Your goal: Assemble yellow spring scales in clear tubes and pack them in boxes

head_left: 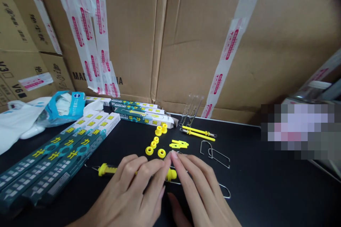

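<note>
A spring scale with a clear tube and yellow end caps lies across the black table, partly covered by my hands. My left hand is over its middle, fingers bent and closed; what they grip is hidden. Beside the scale's right yellow cap, my right hand has its fingers stretched and its thumb apart. Both index fingertips meet just above that cap. A bent wire loop sticks out past my right hand. Just beyond my fingertips are a yellow ring cap and flat yellow pointers.
Several yellow caps, two yellow rods with springs, wire hooks and clear tubes lie farther back. Green-and-white boxes fill the left. A blue packet sits behind them, before a large cardboard box.
</note>
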Demonstrator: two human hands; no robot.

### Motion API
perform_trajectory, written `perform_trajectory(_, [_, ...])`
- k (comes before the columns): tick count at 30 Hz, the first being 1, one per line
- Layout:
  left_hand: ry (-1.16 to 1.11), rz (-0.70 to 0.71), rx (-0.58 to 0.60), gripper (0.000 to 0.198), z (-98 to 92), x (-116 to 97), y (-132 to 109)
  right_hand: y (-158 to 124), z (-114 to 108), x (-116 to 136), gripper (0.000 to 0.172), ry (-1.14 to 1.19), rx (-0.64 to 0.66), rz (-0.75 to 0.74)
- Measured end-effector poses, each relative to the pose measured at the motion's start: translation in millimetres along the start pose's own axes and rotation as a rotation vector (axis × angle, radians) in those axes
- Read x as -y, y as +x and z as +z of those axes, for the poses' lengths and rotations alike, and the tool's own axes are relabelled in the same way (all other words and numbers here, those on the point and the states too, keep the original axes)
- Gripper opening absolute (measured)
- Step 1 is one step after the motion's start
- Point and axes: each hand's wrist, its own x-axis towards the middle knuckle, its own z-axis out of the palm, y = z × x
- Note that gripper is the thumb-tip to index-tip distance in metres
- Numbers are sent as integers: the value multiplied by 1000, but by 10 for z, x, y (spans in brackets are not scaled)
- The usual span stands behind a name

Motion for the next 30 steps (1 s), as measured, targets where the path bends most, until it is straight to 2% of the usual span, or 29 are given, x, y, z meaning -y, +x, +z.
perform_trajectory(5, [69,70,-9,35,24,41,18,-13,5,3,58,-34,-14,19])
perform_trajectory(9, [133,211,34,46,36,74,51,-33,35,-12,55,-54,-20,22])
perform_trajectory(12, [174,256,59,51,26,53,57,-36,49,-17,54,-37,-23,14])
perform_trajectory(15, [154,298,103,51,20,25,34,-29,50,-3,53,-4,-3,-14])
perform_trajectory(17, [113,319,72,52,27,23,12,-22,49,17,52,11,14,-32])
perform_trajectory(20, [89,312,37,50,41,37,-12,-4,54,47,51,65,31,-1])
perform_trajectory(23, [111,301,84,47,39,43,-10,9,62,54,50,100,29,26])
perform_trajectory(26, [109,274,98,45,34,29,0,0,63,24,50,33,12,-6])
perform_trajectory(28, [58,226,77,45,36,18,-1,-12,56,1,51,-46,-8,-19])
perform_trajectory(30, [-73,110,79,48,44,14,-13,-18,38,-3,53,-139,-32,-21])
